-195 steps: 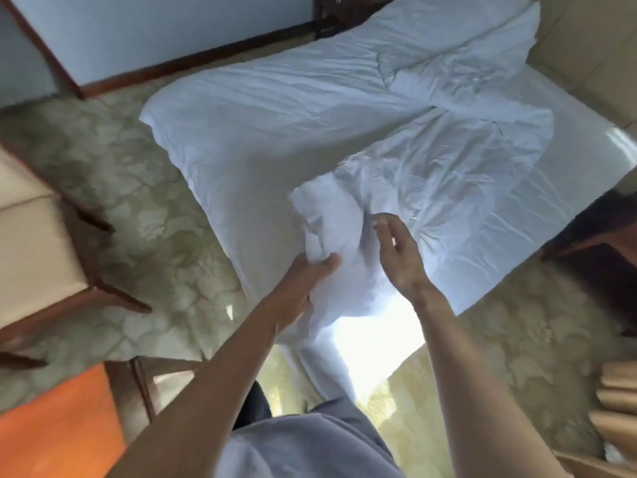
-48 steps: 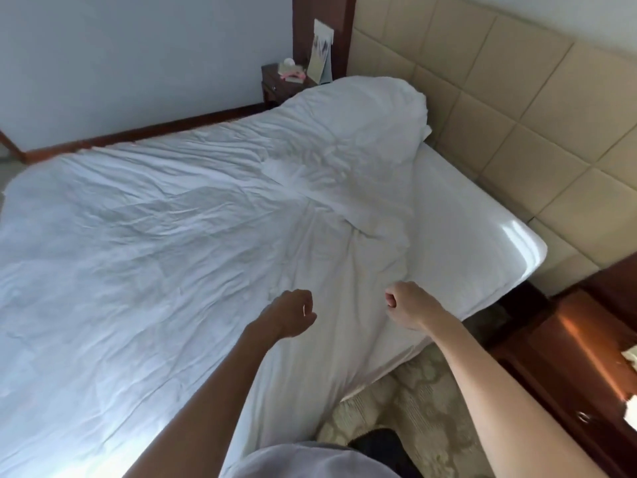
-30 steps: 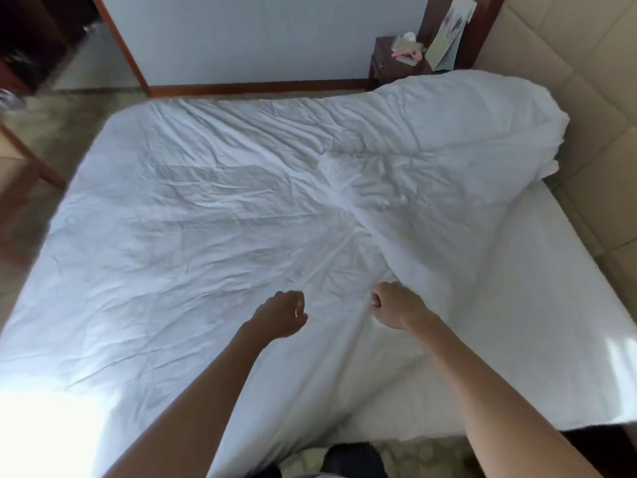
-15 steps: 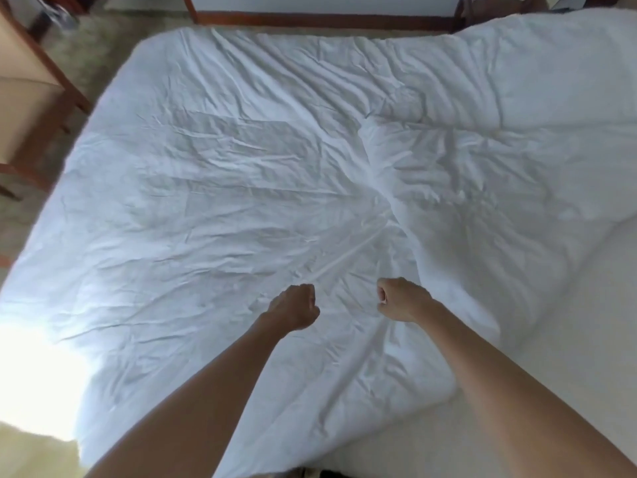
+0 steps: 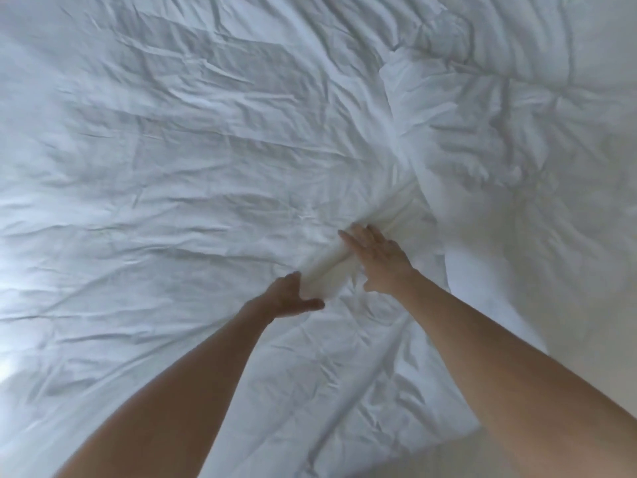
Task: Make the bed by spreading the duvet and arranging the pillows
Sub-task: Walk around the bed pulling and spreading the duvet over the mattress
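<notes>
Duvet (image 5: 193,174) right under both my hands, white, crumpled, covering nearly everything I see; bare sheet (image 5: 586,305) shows off to the right past my R wrist. Raised ridge of fabric (image 5: 348,257) runs diagonally between my hands, up and away from the fingertips. L hand (image 5: 287,300): fingers straight-ish, palm side against the near end of that ridge, thumb out toward me, not clamped, more cupping/pushing. R hand (image 5: 375,258): flat, fingers (image 5: 351,241) slightly spread, pressing down on the ridge's far side. No pinch on either as far as I can tell; motion blur, so not 100% sure.

Feel, my guess: soft, light-ish, puffy, zero stiffness, cover slides over the filling. Flat palms only smooth it locally. To shift it properly I'd grab an edge or corner w/ both hands, well apart, and pull. Bunched mound lies beyond my R fingertips. No pillows in view.
</notes>
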`<state>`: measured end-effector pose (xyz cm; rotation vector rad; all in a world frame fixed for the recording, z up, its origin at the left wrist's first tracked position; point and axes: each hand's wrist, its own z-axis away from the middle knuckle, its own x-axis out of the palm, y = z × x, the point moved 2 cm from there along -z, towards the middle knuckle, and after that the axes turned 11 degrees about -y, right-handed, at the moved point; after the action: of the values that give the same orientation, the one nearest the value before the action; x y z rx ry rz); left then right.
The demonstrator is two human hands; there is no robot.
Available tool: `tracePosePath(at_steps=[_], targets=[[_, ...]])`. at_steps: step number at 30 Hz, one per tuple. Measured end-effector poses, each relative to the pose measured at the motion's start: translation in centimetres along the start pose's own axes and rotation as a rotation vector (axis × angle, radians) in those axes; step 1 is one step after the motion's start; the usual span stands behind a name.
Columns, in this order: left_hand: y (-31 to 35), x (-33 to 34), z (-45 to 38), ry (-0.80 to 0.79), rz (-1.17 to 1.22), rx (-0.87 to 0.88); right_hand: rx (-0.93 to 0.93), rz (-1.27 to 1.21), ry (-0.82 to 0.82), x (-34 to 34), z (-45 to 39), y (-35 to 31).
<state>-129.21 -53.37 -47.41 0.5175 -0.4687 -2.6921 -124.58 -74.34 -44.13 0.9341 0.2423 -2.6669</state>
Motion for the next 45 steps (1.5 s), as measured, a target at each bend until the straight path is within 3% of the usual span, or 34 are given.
tracePosePath(at_steps=[4, 7, 17, 21, 24, 26, 30, 35, 39, 45], targets=[[1.1, 2.0, 3.2, -0.142, -0.006, 0.043, 0.048, 0.232, -0.021, -0.4, 1.5, -0.4], [2.0, 3.3, 6.5, -0.118, -0.119, 0.042, 0.021, 0.313, 0.023, -0.7, 4.4, -1.0], [2.6, 8.1, 17.8, -0.214, -0.129, 0.087, 0.110, -0.168, -0.028, 2.6, 21.2, -4.2], [2.8, 9.1, 23.5, -0.492, 0.048, 0.171, 0.124, -0.331, 0.046, 3.5, 30.6, -7.1], [6.6, 9.4, 25.0, -0.517, 0.408, 0.277, 0.080, -0.312, 0.116, 3.5, 36.3, -9.5], [10.6, 10.6, 23.9, -0.466, 0.729, 0.232, 0.044, -0.280, 0.152, 3.7, 39.2, -11.0], [18.4, 15.3, 24.0, -0.589, 1.005, 0.134, 0.026, -0.263, 0.242, 5.5, 43.8, -13.0], [21.8, 18.6, 24.4, -0.248, 1.116, 0.230, 0.024, -0.360, 0.336, 9.6, 48.1, -12.5], [23.6, 20.6, 26.3, -0.141, 1.105, 0.431, 0.062, -0.821, 0.337, 13.2, 51.4, -8.9], [25.0, 23.7, 30.2, -0.038, 0.805, 0.689, 0.253, -1.000, 0.692, 14.0, 53.4, -0.6]])
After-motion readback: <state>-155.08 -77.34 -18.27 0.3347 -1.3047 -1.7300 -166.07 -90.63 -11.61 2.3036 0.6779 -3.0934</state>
